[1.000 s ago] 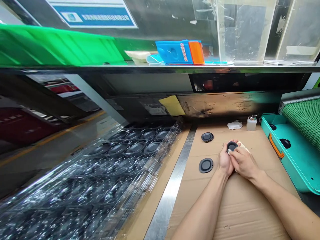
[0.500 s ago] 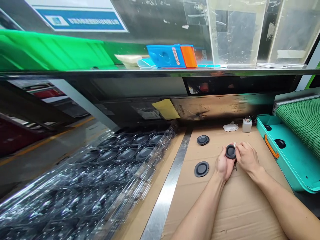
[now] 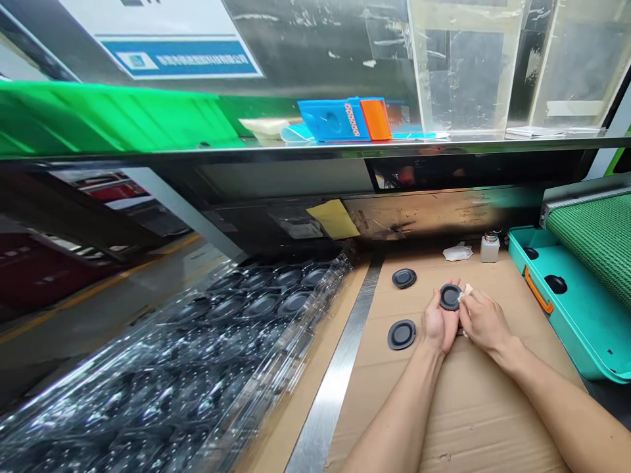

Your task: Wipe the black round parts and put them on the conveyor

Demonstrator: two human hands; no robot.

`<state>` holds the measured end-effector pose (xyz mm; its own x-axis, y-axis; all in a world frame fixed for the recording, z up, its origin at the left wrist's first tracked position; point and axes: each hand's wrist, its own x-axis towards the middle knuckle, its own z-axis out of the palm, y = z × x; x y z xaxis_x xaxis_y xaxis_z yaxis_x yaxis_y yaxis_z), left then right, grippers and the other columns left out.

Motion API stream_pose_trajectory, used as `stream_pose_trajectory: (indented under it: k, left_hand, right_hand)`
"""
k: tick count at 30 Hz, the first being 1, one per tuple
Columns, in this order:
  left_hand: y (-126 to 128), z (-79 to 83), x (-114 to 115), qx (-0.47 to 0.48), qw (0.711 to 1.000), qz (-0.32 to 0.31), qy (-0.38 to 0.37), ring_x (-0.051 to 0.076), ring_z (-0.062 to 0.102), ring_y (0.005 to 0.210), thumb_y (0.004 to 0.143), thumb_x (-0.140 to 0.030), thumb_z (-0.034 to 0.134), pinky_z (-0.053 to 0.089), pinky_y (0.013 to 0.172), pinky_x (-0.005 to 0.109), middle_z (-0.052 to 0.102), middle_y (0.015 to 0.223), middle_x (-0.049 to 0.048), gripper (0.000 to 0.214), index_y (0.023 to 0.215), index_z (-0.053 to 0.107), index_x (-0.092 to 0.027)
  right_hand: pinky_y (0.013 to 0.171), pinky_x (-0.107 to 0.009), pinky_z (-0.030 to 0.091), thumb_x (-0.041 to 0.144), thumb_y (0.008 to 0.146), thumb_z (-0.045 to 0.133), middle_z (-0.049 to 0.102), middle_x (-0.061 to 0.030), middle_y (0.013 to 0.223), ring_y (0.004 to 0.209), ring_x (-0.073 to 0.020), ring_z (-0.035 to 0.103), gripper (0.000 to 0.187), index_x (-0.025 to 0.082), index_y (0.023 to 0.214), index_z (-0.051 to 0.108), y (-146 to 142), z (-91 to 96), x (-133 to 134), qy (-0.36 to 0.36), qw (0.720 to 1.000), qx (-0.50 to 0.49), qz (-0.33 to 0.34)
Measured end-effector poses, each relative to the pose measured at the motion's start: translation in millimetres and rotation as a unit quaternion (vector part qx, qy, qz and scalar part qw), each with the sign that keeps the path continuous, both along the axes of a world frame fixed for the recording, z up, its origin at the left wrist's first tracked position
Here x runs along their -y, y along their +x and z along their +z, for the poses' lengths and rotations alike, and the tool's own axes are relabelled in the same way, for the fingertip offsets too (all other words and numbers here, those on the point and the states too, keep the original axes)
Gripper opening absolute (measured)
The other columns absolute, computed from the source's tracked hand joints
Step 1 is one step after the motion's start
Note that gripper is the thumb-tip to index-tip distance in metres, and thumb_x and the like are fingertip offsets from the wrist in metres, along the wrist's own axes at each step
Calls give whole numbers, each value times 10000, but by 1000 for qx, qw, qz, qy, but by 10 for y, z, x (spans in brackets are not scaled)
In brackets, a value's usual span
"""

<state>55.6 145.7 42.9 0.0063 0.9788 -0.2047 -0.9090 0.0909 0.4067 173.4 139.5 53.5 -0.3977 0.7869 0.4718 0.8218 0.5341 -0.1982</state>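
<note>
A round black part [image 3: 450, 297] with a raised ring rests in my left hand [image 3: 438, 326], held by the thumb and fingers with its face turned up. My right hand [image 3: 484, 318] pinches a small white cloth [image 3: 467, 290] against the part's right edge. On the cardboard to the left lie two spots of similar black discs: a far disc [image 3: 404, 278], which seems to have another beneath it, and a near disc [image 3: 401, 334]. Something small and dark under my hands is mostly hidden.
Left, clear plastic trays [image 3: 246, 341] hold many black parts. A teal bin [image 3: 566, 309] with black parts stands right, beside a green conveyor belt [image 3: 596, 243]. A white bottle [image 3: 490, 247] and crumpled white wipe [image 3: 457, 252] lie at the back. A metal shelf [image 3: 276, 153] crosses above.
The black part now lies flatter and more exposed in my left hand. My right hand has shifted the cloth down along its right edge. The view has tilted slightly.
</note>
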Motion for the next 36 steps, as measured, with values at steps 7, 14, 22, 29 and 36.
stream_pose_trajectory:
  k: [7, 14, 22, 29, 36]
  left_hand:
    - [159, -15, 28, -6, 1000, -14, -3, 208, 572, 1277, 1012, -330, 403, 402, 1146, 361, 660, 1287, 126, 337, 1102, 675, -153]
    - [44, 1, 36, -14, 1000, -9, -10, 231, 586, 1258, 1007, -348, 400, 408, 1145, 412, 634, 1328, 138, 355, 1156, 658, -154]
    - [142, 22, 59, 10, 1000, -20, -8, 221, 614, 1218, 1015, -350, 385, 422, 1130, 394, 653, 1299, 114, 359, 1171, 652, -168]
    - [60, 77, 79, 4, 1000, -24, -16, 226, 623, 1202, 1003, -337, 409, 445, 1111, 399, 686, 1213, 127, 338, 1119, 668, -153]
    - [20, 82, 43, 9, 1000, -20, -19, 250, 639, 1171, 1012, -328, 361, 487, 1069, 430, 694, 1162, 141, 366, 1034, 672, -136]
  right_hand:
    - [782, -299, 441, 188, 961, 469, 633, -79, 911, 877, -203, 558, 194, 184, 932, 661, -87, -20, -95, -1, 997, -75, -1]
    - [786, -295, 463, 199, 949, 507, 620, -49, 886, 843, -177, 553, 196, 219, 913, 699, 3, 9, -93, -54, 985, -61, 149]
    - [804, -301, 467, 206, 972, 465, 625, -62, 898, 868, -180, 551, 240, 196, 956, 704, -55, 34, -11, -21, 988, -96, 122]
    - [774, -301, 475, 161, 910, 535, 639, -60, 890, 870, -187, 570, 180, 207, 861, 701, 33, 54, -21, -31, 994, -52, 95]
    - [781, -295, 475, 197, 952, 513, 652, -65, 926, 885, -188, 575, 197, 212, 889, 698, 94, 65, -81, -13, 995, -31, 90]
